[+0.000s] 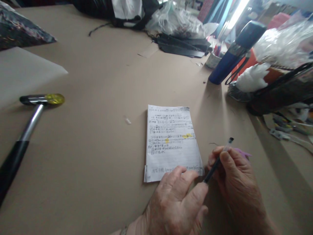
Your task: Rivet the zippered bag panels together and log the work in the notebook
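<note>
A notepad (168, 130) with dense handwriting and a few yellow highlights lies on the table near the middle. A dark pen (214, 167) slants beside its lower right corner. The pen's upper part is pinched between the thumb and fingers of my right hand (238, 176). My left hand (177, 199) rests over the pad's bottom edge, fingers bent, with the thumb and forefinger near the pen's lower end. Whether those fingers grip the pen is unclear. Something purple (242, 152) shows behind my right hand.
A mallet (36, 114) with a yellow head end lies at the left, below a white sheet (26, 73). At the upper right, a blue bottle (232, 55) stands near a cup (213, 60), plastic bags and a dark pouch (281, 88). Black flat pieces (181, 45) lie farther back.
</note>
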{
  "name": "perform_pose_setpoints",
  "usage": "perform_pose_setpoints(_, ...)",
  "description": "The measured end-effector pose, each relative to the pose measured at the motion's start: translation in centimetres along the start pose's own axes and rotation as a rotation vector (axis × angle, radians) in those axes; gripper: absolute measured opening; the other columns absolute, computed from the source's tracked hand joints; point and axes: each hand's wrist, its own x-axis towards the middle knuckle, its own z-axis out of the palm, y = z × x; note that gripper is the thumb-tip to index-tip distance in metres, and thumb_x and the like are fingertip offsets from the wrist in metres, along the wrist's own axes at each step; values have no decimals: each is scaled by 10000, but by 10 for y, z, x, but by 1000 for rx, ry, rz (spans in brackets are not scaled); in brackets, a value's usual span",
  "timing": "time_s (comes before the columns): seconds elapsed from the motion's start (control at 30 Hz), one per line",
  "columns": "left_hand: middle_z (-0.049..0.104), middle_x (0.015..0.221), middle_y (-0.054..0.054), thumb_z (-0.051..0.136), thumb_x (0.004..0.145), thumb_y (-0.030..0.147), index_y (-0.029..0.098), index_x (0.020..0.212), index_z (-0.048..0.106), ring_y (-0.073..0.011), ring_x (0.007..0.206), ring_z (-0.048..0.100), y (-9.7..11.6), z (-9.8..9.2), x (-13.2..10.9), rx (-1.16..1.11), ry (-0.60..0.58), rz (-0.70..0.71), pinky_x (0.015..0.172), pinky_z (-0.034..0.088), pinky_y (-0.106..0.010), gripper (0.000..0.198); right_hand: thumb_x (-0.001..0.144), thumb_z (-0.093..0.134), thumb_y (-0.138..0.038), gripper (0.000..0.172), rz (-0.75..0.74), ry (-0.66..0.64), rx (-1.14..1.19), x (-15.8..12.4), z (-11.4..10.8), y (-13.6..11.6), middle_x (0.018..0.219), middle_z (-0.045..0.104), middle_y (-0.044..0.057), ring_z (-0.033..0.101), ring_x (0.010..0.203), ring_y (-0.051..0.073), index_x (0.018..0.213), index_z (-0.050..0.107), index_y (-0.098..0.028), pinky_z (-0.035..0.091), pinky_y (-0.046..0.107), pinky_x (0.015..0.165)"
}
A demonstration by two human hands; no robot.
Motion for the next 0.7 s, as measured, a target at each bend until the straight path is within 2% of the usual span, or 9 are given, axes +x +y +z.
perform_pose_setpoints(0.1,598,1206,-140,405,908,292,185,1201,542,-355,1080,565,2,8,-6,120,-34,-16,818,526,-524,340,811,681,-393,309,-24,24,-110,5,-2,1,649,565,-35,473,483,65,1082,622,-256,401,143,421)
perform_pose_setpoints(0.2,607,1212,-129,411,900,287,206,1191,562,-349,1055,583,5,9,-5,169,-46,24,810,524,-522,338,793,702,-382,605,-82,82,-176,14,-4,1,617,566,-59,468,456,72,1343,460,-312,390,146,401)
perform_pose_setpoints(0.27,609,1224,-116,458,880,257,222,1180,581,-339,1066,584,6,6,-3,198,-91,53,834,518,-505,326,783,710,-366,709,-128,109,-194,19,-3,0,610,578,-69,456,430,70,1408,376,-330,376,149,380)
perform_pose_setpoints(0.33,595,1254,-109,499,865,239,237,1168,597,-330,1090,575,7,4,-1,226,-138,63,870,503,-493,319,777,711,-354,628,-174,108,-235,21,-3,0,599,584,-64,434,404,63,1353,469,-298,363,152,362)
perform_pose_setpoints(0.4,566,1295,-110,519,864,251,244,1169,604,-330,1122,556,7,4,-1,240,-159,66,910,480,-501,317,776,704,-349,396,-210,78,-298,20,-1,1,585,588,-48,437,400,59,1149,641,-234,370,156,357)
perform_pose_setpoints(0.43,551,1312,-110,522,866,261,247,1173,603,-333,1134,547,7,4,-2,242,-166,64,923,469,-509,318,780,696,-348,285,-228,59,-330,19,-1,2,581,592,-39,454,410,62,1029,687,-210,385,158,365)
perform_pose_setpoints(0.5,534,1331,-109,521,870,281,251,1176,602,-337,1143,539,7,5,-4,242,-178,67,930,462,-521,318,804,669,-341,182,-260,24,-398,18,0,4,593,610,-25,501,449,74,903,707,-194,425,165,399)
perform_pose_setpoints(0.6,545,1316,-114,485,889,276,239,1149,615,-328,1132,550,7,4,-4,246,-177,69,922,474,-514,293,837,635,-316,183,-321,-28,-506,15,1,6,673,646,-17,563,545,88,973,695,-209,482,176,492)
perform_pose_setpoints(0.7,576,1269,-138,400,922,244,205,1127,627,-305,1114,574,6,1,-2,244,-162,94,910,502,-477,308,868,599,-292,272,-397,-83,-603,13,1,7,808,668,-11,607,677,94,1129,642,-229,519,190,629)
